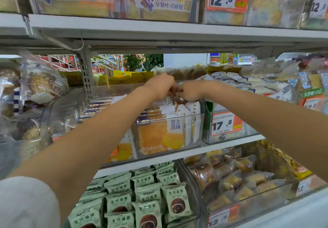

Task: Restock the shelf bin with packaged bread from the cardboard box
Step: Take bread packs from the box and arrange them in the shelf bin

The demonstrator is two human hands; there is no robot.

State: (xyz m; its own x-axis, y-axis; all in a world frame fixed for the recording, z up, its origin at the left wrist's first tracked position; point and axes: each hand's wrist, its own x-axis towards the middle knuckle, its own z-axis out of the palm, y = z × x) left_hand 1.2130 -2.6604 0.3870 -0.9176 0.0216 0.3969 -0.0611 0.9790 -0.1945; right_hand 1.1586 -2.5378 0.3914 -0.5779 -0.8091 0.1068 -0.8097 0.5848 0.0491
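Hands meet over clear shelf bin (177, 133): left hand (160, 85) and right hand (189, 92) both pinch the top of a packaged toast loaf (177, 121) standing in it. Risk: wrapper crumples, or loaf tips against its neighbours. Cardboard box not in view.

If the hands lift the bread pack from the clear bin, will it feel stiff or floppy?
Probably floppy: both hands pinch the bread pack by its gathered top. Likely light, as sliced bread shows through. The glossy film may slip, and squeezing could crush it against the bin.
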